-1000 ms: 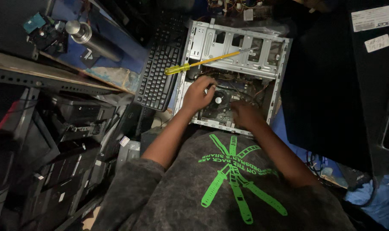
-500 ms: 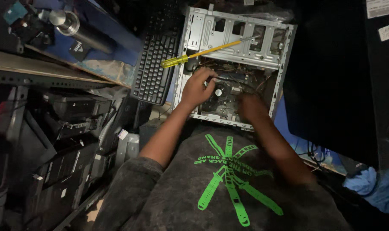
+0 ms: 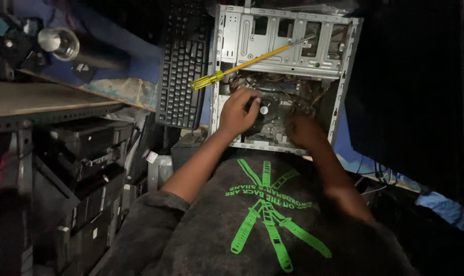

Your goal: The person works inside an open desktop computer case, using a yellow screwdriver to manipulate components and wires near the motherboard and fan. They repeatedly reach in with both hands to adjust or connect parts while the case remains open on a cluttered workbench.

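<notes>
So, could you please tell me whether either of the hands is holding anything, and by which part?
The left hand rests on the round black cooler fan at its rim; a true grip cannot be told. The right hand holds nothing visible.

Yellow screwdriver (image 3: 242, 66), blk keyboard (image 3: 179, 76)

A blue-topped workbench (image 3: 140, 56) is carrying an open grey metal computer case (image 3: 285, 41); a black keyboard (image 3: 181, 76) is lying beside it.
</notes>
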